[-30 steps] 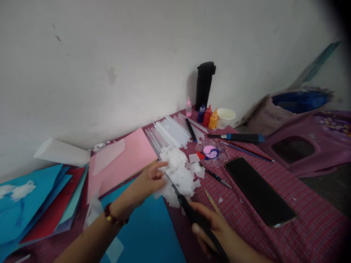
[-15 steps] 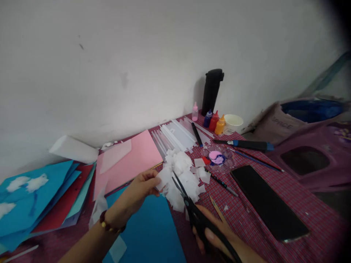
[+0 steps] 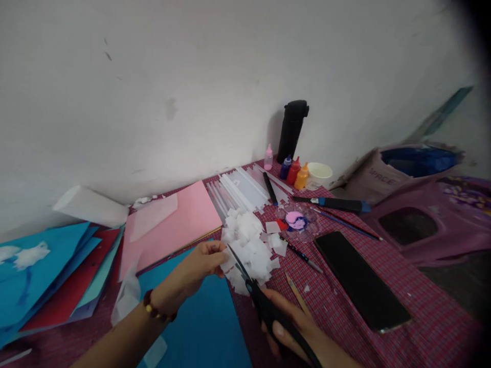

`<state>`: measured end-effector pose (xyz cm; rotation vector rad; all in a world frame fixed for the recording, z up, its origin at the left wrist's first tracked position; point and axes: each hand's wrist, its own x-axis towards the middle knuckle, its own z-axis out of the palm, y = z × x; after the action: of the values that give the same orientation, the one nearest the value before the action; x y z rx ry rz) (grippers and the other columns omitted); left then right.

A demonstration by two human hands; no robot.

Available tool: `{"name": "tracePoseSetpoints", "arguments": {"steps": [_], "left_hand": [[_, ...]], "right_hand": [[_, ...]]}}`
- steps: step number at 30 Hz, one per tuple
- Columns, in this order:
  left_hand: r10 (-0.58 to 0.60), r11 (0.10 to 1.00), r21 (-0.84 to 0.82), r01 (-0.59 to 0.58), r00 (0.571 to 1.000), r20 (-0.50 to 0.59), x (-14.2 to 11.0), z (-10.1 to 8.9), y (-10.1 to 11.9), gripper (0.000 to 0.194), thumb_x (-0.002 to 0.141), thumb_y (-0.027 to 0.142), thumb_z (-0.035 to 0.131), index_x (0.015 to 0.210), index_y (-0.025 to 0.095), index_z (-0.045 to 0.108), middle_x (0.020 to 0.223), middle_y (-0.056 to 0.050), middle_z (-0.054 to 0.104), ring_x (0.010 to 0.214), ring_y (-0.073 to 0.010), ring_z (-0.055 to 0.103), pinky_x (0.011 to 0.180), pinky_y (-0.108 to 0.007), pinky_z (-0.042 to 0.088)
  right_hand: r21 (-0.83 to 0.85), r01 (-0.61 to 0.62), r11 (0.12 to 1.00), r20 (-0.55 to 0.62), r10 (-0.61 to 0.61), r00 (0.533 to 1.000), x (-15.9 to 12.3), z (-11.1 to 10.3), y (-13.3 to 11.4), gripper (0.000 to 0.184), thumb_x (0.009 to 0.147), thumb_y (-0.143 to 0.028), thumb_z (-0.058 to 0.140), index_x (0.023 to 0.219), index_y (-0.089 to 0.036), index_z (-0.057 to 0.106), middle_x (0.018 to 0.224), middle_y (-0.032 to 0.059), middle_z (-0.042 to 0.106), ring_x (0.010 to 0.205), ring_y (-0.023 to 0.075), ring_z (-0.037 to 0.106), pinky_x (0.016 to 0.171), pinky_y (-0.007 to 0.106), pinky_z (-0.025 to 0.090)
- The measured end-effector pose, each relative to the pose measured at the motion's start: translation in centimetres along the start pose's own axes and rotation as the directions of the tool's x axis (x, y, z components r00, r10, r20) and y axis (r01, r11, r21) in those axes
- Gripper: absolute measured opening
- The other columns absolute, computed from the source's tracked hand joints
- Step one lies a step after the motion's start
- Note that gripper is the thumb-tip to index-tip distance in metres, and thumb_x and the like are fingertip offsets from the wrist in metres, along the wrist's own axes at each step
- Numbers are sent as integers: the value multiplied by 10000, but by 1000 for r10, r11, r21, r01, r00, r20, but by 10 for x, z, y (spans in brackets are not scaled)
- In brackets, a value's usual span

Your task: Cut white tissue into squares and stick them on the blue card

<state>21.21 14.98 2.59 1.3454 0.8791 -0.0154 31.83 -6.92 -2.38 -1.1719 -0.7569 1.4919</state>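
Observation:
My left hand pinches a small piece of white tissue paper at the near left side of a heap of cut white paper. In my right hand is a pair of black scissors. Their blades point away and to the left, close to the pinched piece; whether they touch it I cannot tell. Beneath my left forearm lies a blue sheet. A pink sheet is just beyond, with a translucent white piece on it.
Right of the heap are a paint palette, a pencil, a black phone and a box cutter. Paint bottles and a black flask stand by the wall. Coloured sheets and a white roll lie left.
My left hand has gone from an extended finger over the heap to pinching a paper piece. The scissors' blades were parted half a second ago and now look closer together.

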Motion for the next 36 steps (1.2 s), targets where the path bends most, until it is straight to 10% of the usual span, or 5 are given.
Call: {"name": "tracePoseSetpoints", "arguments": {"steps": [9, 15, 25, 31, 36], "left_hand": [[13, 999, 35, -13, 1000, -8, 8, 7, 5, 151, 593, 268, 620, 568, 159, 519, 536, 36, 517, 483, -76, 468, 512, -222, 398], [9, 999, 41, -9, 1000, 1, 15, 0, 7, 165, 610, 289, 632, 664, 152, 559, 585, 22, 540, 524, -97, 519, 523, -230, 419], [231, 933, 337, -128, 930, -285, -26, -65, 6, 434, 743, 376, 597, 1109, 143, 616, 954, -73, 663, 759, -172, 596, 625, -283, 477], [197, 949, 300, -93, 921, -337, -68, -88, -37, 283, 731, 392, 617, 902, 173, 670, 866, -54, 693, 659, -159, 593, 585, -278, 481], [225, 973, 171, -156, 803, -552, -115, -88, -74, 258, 727, 400, 606, 844, 173, 644, 764, -27, 671, 611, -142, 583, 572, -257, 475]], "right_hand": [[158, -41, 987, -60, 51, 997, 2, 5, 15, 690, 801, -635, 557, 1298, -169, 443, 538, -69, 453, 394, 61, 361, 385, 180, 236], [534, 3, 846, -46, 26, 999, 1, 4, 16, 573, 748, -619, 637, 1117, -184, 589, 846, 50, 612, 617, 113, 548, 561, 235, 387], [768, -35, 639, 117, -87, 989, 1, -1, 3, 620, 783, -610, 568, 1246, -197, 566, 869, 50, 596, 659, 158, 547, 610, 293, 397], [706, -80, 704, 138, -26, 990, -2, 0, 1, 642, 747, -640, 588, 1238, -227, 565, 843, 39, 599, 613, 153, 537, 574, 298, 403], [297, -38, 954, -37, 51, 998, -23, -4, 8, 633, 711, -746, 493, 1100, -266, 629, 736, 65, 622, 568, 212, 554, 542, 374, 441]]}}
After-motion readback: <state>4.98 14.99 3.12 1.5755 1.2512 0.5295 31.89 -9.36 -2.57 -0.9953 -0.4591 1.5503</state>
